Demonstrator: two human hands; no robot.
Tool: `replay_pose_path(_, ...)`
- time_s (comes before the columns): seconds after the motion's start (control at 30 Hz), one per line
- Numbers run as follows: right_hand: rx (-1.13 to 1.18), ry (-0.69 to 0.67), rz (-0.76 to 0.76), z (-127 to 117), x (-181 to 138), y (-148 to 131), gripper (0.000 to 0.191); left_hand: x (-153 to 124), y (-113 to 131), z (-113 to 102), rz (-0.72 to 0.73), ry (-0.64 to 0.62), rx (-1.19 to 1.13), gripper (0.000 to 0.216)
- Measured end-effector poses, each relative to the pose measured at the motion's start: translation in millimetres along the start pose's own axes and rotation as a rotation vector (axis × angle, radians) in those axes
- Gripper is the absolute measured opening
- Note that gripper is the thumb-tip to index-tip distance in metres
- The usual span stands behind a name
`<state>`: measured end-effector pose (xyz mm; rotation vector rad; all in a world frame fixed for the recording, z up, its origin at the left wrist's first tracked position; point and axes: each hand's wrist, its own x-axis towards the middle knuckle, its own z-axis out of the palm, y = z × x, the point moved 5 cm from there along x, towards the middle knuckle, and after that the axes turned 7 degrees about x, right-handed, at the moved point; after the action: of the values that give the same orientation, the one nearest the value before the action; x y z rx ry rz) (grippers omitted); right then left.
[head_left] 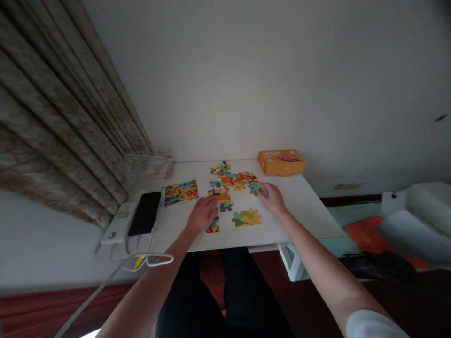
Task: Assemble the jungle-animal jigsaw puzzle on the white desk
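Note:
On the white table, my left hand (203,213) lies with its fingers stretched over the left edge of some joined jigsaw pieces (223,195). A separate piece (213,225) with red stripes sits just below that hand. To the right, my right hand (272,197) has thumb and fingers closed at a blue and green puzzle piece (254,188), beside a colourful cluster (243,178). Its fingertips are partly hidden. Nearer the front edge is a joined yellow and green section (247,218). More pieces (221,167) lie at the back.
A picture card (181,192) lies left of the pieces. Beside it are a black phone (145,213), a white power strip (119,223) and a looped cable (160,259). An orange puzzle box (282,163) stands back right; bubble wrap (148,168) is by the curtain (70,94).

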<state>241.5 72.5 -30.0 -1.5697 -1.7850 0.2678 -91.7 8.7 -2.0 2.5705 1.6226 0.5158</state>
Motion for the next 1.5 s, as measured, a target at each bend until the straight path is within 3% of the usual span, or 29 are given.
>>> replay_pose_path(0.13,-0.062,0.000,0.028,1.0,0.7,-7.4,0.033,11.5,-4.6,0.7,-0.044,0.042,-0.028,0.033)
replay_pose_path(0.27,-0.086,-0.018,0.021,2.5,3.2,-11.8,0.024,41.6,-3.8,1.2,-0.123,0.078,-0.087,0.034)
replay_pose_path(0.43,-0.003,0.041,-0.026,-4.7,-1.5,-16.9,0.025,88.5,23.0,7.1,-0.134,0.022,-0.017,0.036)
replay_pose_path(0.6,0.074,0.161,-0.049,-17.1,-8.9,-24.5,0.022,121.9,43.4,17.5,-0.245,-0.027,0.095,0.035)
replay_pose_path(0.8,0.070,0.199,-0.037,-24.3,-11.6,-27.0,0.019,139.0,17.0,22.0,-0.453,0.003,0.134,0.046)
replay_pose_path(1.13,-0.078,-0.074,-0.094,-2.4,-4.7,-32.5,0.023,186.1,-13.8,21.6,-0.429,-0.030,0.135,0.052)
replay_pose_path(1.3,-0.124,-0.105,-0.083,-0.7,-2.4,-32.8,0.024,216.4,-21.4,34.8,-0.442,-0.068,0.129,0.059)
replay_pose_path(1.5,-0.110,-0.111,-0.066,-1.8,-1.1,-32.8,0.022,226.2,-23.6,47.9,-0.459,-0.088,0.154,0.052)
